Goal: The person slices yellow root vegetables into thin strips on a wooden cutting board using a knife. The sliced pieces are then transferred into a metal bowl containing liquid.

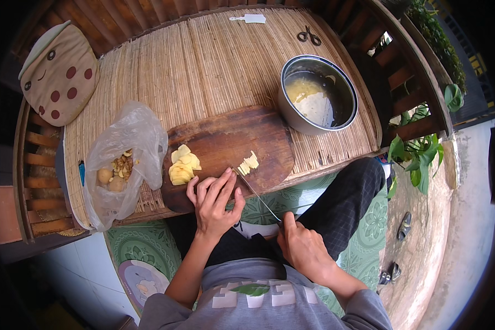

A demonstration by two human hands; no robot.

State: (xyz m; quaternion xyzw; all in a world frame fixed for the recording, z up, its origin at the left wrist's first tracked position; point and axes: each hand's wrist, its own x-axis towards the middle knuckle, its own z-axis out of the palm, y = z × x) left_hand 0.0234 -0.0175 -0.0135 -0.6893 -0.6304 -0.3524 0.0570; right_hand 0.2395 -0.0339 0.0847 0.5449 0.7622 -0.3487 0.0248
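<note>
A wooden cutting board (227, 132) lies at the near edge of the reed mat. My left hand (216, 202) reaches over its front edge with fingers spread, the fingertips beside the tip of a knife (259, 197). Nothing shows between those fingers. The knife's handle is mostly hidden in my right hand (303, 245), which is shut around it. Its thin blade slants up and left onto the board. Just right of the blade tip sits a small row of pale cut strips (248, 163). Left of it, thin yellowish slices, seemingly potato (183, 165), lie in a pile.
A metal pot (319, 95) holds water and pale pieces at the right. Round potatoes (105, 176) and peelings fill a clear plastic bag (128, 123) at the left, beside a blue lighter (81, 173). Scissors (309, 36) and a white peeler-like tool (249, 18) lie farther back.
</note>
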